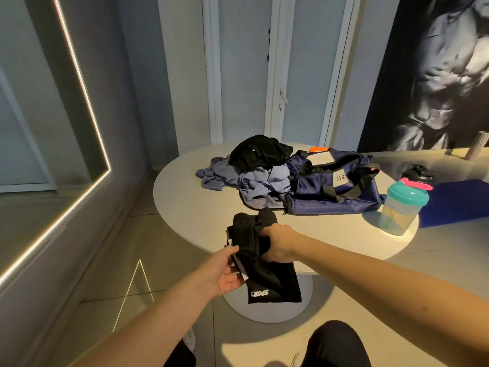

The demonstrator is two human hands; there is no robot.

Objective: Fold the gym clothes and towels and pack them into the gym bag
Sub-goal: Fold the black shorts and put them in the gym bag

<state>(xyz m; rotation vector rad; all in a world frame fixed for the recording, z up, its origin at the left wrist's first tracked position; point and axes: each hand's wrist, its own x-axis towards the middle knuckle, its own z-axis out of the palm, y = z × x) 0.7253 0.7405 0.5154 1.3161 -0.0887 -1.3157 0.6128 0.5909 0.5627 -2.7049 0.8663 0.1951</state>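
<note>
While both hands hold it, a black garment [267, 271] with white side stripes and the word SPORT printed near its lower end hangs over the near edge of a round white table [190, 207]. The right hand [277, 243] is closed in a fist around the bunched upper part of the garment, at the table's edge. The left hand [225, 274], palm turned up, pinches the striped side edge between thumb and fingers, lower down and clear of the table. Behind the garment, on the table, lies a navy bag [330, 192] with black straps. A heap of lilac clothes [254, 178] rests against the bag's left end, and a crumpled black pile [259, 151] sits on top of that heap. To the right of the bag stands a clear shaker [402, 207] with a teal lid and a pink cap. A black bottle [418, 173] stands just behind the shaker, and a blue cloth [455, 200] lies flat to its right.
</note>
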